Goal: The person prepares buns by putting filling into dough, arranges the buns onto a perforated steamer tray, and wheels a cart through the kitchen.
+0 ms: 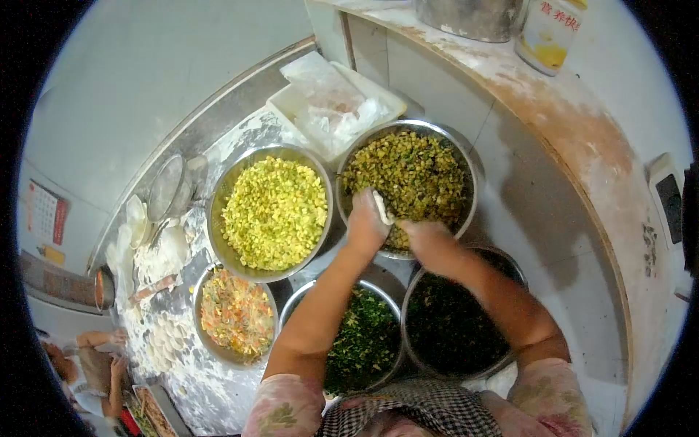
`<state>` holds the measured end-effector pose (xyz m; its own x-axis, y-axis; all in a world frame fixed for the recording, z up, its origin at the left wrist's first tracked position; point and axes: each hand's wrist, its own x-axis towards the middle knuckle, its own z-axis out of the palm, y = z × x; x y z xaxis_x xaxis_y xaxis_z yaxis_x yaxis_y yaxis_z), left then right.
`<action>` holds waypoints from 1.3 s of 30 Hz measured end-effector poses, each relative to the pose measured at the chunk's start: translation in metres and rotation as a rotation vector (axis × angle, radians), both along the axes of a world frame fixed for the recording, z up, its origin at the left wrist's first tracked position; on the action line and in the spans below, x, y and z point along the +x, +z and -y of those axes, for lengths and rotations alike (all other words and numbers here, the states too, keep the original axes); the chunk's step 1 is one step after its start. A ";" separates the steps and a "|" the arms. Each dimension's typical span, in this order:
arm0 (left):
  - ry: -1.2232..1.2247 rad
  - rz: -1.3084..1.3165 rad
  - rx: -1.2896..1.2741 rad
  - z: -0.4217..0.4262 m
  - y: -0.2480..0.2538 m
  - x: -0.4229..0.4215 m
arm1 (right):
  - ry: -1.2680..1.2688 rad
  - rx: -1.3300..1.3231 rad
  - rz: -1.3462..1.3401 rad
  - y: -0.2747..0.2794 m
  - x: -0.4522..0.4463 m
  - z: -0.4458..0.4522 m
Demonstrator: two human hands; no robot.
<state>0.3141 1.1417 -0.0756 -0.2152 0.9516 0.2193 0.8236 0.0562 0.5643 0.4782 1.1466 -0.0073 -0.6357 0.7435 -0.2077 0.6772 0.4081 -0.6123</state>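
Observation:
My left hand (366,224) is closed around a piece of white dough (381,207), which stands up between thumb and fingers. It is over the near rim of a steel bowl of chopped brown-green filling (411,175). Close beside it, my right hand (435,249) is curled, with its fingertips at the dough and the bowl's near edge. That hand is slightly blurred, and what its fingers hold cannot be made out.
Around are bowls of yellow-green filling (275,213), shredded mixed filling (237,313), green filling (364,339) and dark greens (455,328). A white tub (386,98) stands behind. Dough pieces (171,339) lie on the floured table; another person (95,371) is at lower left.

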 end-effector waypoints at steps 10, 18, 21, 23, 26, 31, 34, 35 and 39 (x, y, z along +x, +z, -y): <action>-0.070 -0.045 -0.091 -0.004 0.003 -0.005 | -0.006 0.073 -0.121 -0.034 -0.014 -0.001; -0.092 0.058 -0.053 -0.001 -0.001 -0.004 | -0.098 -0.144 -0.009 0.004 0.019 -0.025; -0.090 0.025 -0.069 -0.005 -0.005 -0.005 | -0.087 -0.334 -0.191 -0.008 0.009 -0.019; -0.083 -0.009 -0.009 -0.002 -0.006 -0.006 | -0.057 -0.207 -0.086 0.018 -0.004 0.003; -0.066 -0.035 0.180 0.002 0.005 -0.007 | 0.020 0.355 -0.184 0.001 -0.003 0.021; -0.085 0.451 0.183 0.011 0.023 -0.021 | 0.131 0.150 -0.249 0.046 0.029 -0.018; -0.116 0.677 0.222 0.013 0.026 -0.021 | -0.228 -0.393 -0.385 0.062 0.032 -0.012; -0.118 0.591 0.248 0.015 0.031 -0.021 | -0.315 -0.560 -0.495 0.057 0.032 -0.010; -0.083 0.642 0.190 0.016 0.031 -0.024 | -0.194 0.089 -0.148 -0.012 0.041 -0.019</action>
